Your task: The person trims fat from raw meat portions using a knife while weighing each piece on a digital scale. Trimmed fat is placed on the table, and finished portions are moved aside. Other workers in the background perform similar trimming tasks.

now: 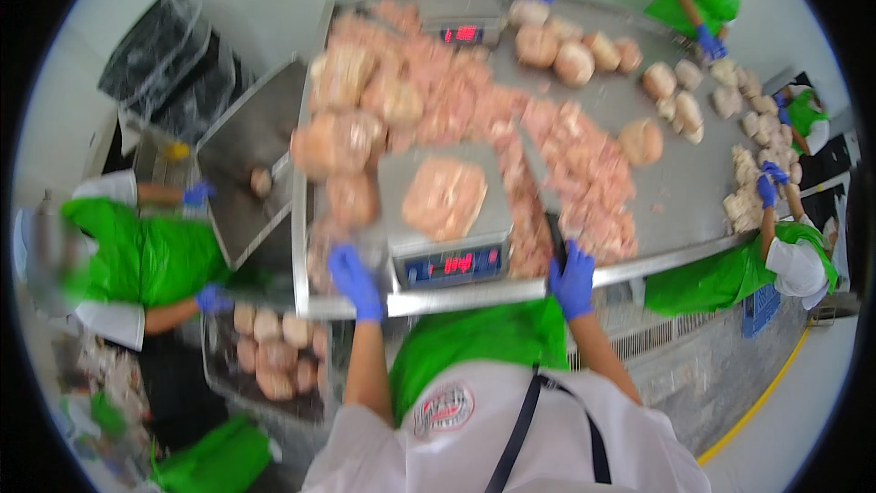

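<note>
My right hand (pixel 572 281), in a blue glove, grips the black handle of a long knife (pixel 540 169) at the table's near edge. Its blade points away over cut pale meat pieces (pixel 579 178). My left hand (pixel 356 281), also blue-gloved, rests beside the left corner of a scale (pixel 398 237), with its fingers extended and no object visible in them. On the scale's plate lies a flat, rounded slab of raw poultry meat (pixel 445 198). The scale's red digits are lit. Large meat portions (pixel 338 144) are piled left of the scale, just beyond my left hand.
A second scale (pixel 461 26) stands at the far side of the metal table (pixel 675 178). Rounded meat portions (pixel 573 62) lie to its right. A metal chute (pixel 251 146) adjoins the left side, above a crate of meat (pixel 274 356). Co-workers in green aprons (pixel 137 251) stand around.
</note>
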A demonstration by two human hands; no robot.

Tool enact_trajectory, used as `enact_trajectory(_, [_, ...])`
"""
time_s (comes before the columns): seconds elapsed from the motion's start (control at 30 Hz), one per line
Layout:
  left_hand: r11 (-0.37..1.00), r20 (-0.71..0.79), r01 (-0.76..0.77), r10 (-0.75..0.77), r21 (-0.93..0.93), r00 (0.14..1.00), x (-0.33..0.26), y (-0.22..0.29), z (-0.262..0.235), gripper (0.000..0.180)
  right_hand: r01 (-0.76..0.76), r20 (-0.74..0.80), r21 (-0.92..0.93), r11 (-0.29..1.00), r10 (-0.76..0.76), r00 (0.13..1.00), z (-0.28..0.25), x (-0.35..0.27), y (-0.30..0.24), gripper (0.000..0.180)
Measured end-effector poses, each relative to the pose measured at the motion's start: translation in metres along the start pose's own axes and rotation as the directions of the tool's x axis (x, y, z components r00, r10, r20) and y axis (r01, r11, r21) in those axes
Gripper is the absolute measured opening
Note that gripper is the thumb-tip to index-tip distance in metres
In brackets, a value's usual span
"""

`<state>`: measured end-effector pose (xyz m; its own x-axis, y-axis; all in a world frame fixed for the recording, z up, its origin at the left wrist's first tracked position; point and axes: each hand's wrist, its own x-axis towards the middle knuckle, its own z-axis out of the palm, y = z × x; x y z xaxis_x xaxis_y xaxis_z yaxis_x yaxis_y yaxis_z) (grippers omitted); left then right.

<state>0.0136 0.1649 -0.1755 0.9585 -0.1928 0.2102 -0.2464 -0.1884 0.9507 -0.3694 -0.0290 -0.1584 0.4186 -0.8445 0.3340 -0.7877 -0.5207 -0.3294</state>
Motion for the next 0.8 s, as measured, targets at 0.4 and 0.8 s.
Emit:
enact_trajectory(0.4, [0.996, 0.033, -0.077, 0.078, -0.055, 0.996, -0.004, 0.014, -0.002, 0.023, -0.130, 0.101, -0.042, 0.991, 0.134, 0.986, -0.018, 0.017, -0.018, 0.070])
enact_trajectory(0.8, [0.989, 0.250, 0.038, 0.000, -0.146, 0.968, 0.018, 0.068, -0.018, 0.039, -0.224, 0.216, 0.729, 0.647, 0.093, 0.972, -0.048, 0.109, -0.065, 0.053])
